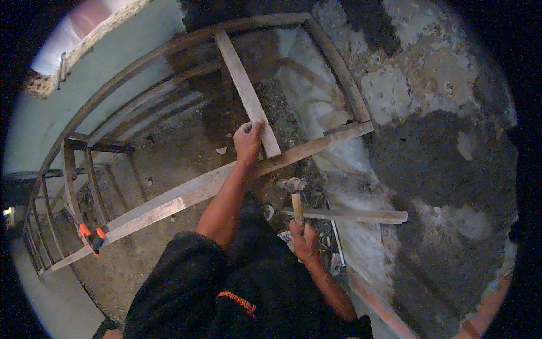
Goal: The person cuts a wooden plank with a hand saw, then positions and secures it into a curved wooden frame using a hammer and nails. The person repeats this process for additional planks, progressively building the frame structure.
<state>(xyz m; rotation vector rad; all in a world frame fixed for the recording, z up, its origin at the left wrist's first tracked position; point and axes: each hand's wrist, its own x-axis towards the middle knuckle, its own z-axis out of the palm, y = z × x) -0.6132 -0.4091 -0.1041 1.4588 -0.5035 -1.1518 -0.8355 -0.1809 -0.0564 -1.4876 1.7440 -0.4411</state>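
My left hand (248, 141) is closed around the near end of a pale wooden crosspiece (243, 85). This board spans a large wooden frame, and its near end meets the long front rail (186, 195). In my right hand (305, 242) is a hammer (296, 198), gripped by its wooden handle. The hammer's head points away from me, to the right of the crosspiece's near end and apart from the rail.
An orange-and-black handled tool (92, 239), perhaps a saw, rests at the rail's left part. Another loose board (367, 216) lies right of the hammer. A patchy plaster wall (446, 147) rises on the right. Slatted framework (93, 181) stands at the left, above a dirt floor.
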